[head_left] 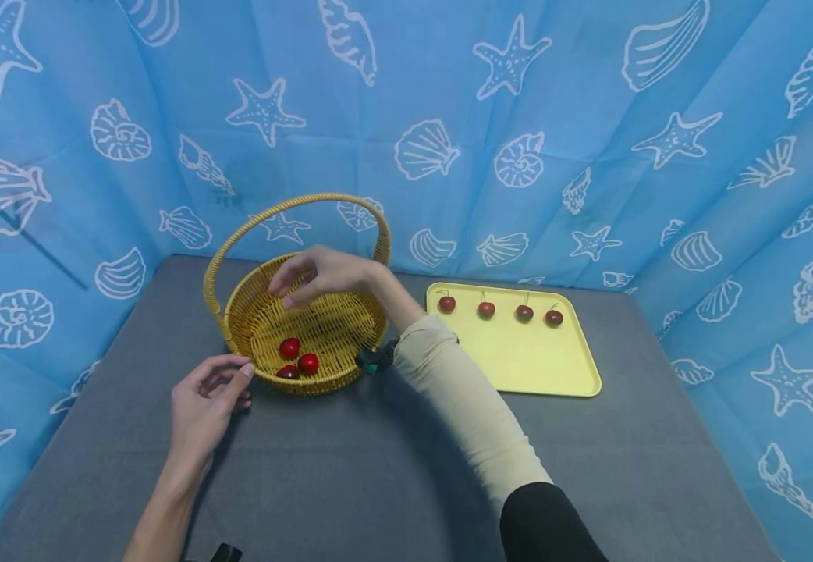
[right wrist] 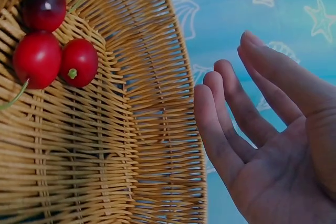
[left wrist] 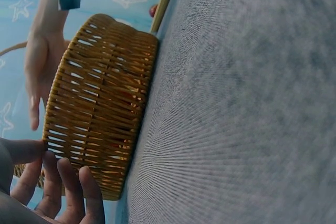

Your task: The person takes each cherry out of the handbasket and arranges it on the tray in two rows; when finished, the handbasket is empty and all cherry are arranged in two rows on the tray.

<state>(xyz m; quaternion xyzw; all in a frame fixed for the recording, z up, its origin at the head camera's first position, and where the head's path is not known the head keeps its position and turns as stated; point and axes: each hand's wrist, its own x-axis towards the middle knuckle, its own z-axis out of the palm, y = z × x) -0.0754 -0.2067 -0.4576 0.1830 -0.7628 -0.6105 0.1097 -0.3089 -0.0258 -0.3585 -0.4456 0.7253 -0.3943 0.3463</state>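
Note:
A yellow wicker basket (head_left: 336, 336) with a tall arched handle stands on the grey table. Three red cherries (right wrist: 38, 59) lie together inside it, at its near left side in the head view. My left hand (head_left: 210, 394) pinches the basket's near left rim between thumb and fingers; in the left wrist view the left hand (left wrist: 58, 187) shows beside the woven wall. Over the basket hovers my right hand (head_left: 325, 273), its fingers relaxed and holding nothing. The right wrist view shows that hand (right wrist: 278, 145) with the palm bare and the fingers apart from the cherries.
A yellow tray (head_left: 519, 359) lies right of the basket, beyond my right forearm. Several stemmed cherries (head_left: 487, 311) sit in a row along its far side. A blue curtain (head_left: 442, 94) with white shells and starfish hangs around the table (head_left: 350, 484).

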